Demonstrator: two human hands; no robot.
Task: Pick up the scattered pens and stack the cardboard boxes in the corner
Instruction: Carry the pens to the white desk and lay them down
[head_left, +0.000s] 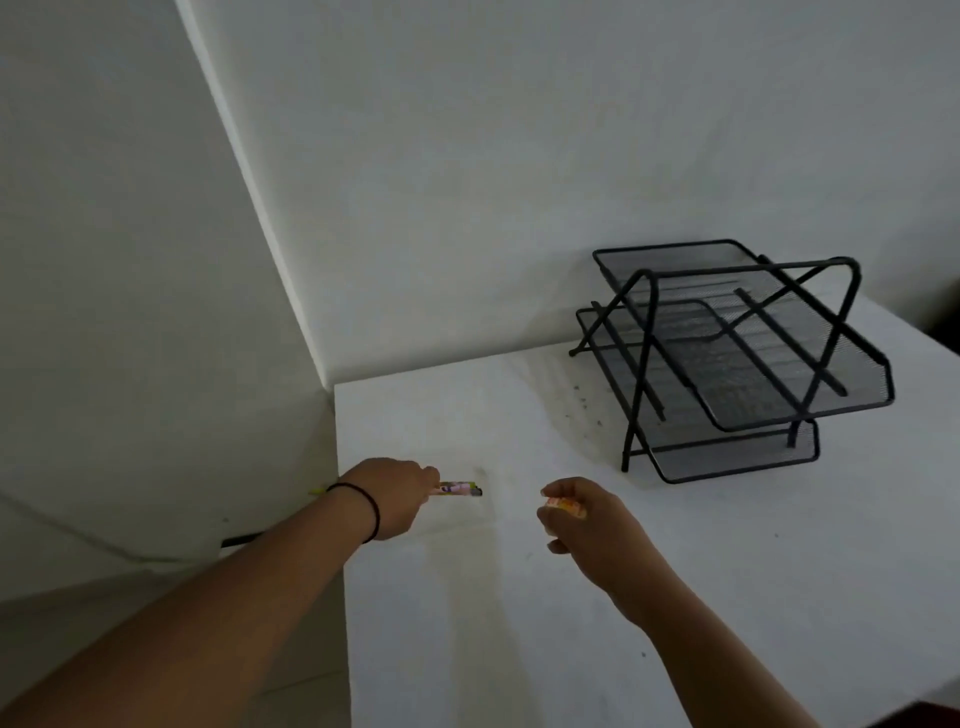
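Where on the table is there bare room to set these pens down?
Bare tabletop between and in front of both hands; also between the left hand and the back wall. The far right is crowded by the mesh tray rack.

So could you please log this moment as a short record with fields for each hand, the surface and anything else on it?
left hand: closed on a patterned pen, near the table's left edge
right hand: closed on a small orange item, kind unclear
table: white, set in a wall corner
black mesh tray rack: two tiers, empty, back right
cardboard boxes: none in view
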